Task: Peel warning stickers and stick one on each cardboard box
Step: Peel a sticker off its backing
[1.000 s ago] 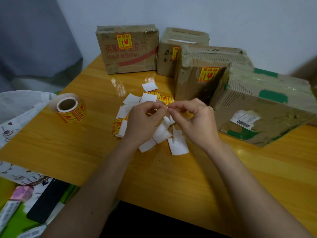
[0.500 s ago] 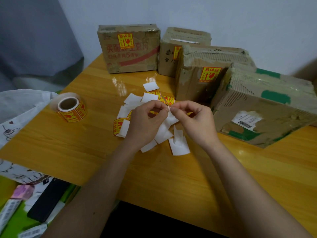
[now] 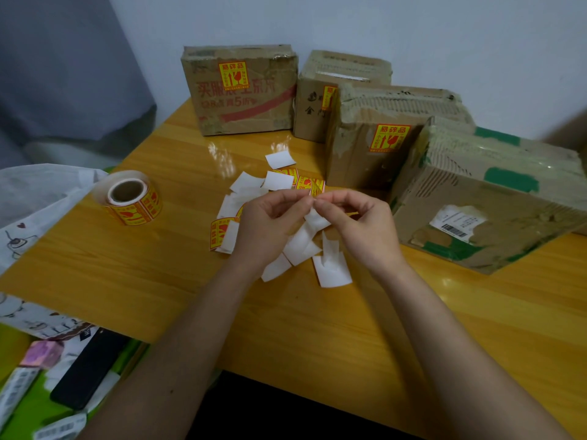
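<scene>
A: Why are the left hand [image 3: 270, 223] and the right hand [image 3: 362, 227] brought together at the centre of the frame?

B: A sticker [image 3: 314, 214] is pinched between the fingertips of both hands, just above the scatter of backing papers [image 3: 301, 246]. It is judged that an edge is being picked loose so that the label can be parted from its white backing; how far it has been parted cannot be told, since most of it is hidden by the fingers.

A: And the boxes along the upper right?

B: Four are stood on the table [image 3: 127, 274] with a face turned toward the person, presumably so that a label can be pressed on without anything being lifted. A yellow label is seen on the far-left box [image 3: 241, 90], on the second box [image 3: 317, 106] behind it, and on the third box [image 3: 365, 154]. No such label is seen on the near right box [image 3: 492, 198]; only a white barcode slip and green tape are shown there, so it is judged to be the one left.

A: What is held inside them?

B: All four are closed, so that cannot be told.

A: The supply?

B: The sticker roll [image 3: 130, 198] is laid at centre left, well apart from the hands, and a few unpeeled labels [image 3: 308, 184] lie among the papers.
</scene>
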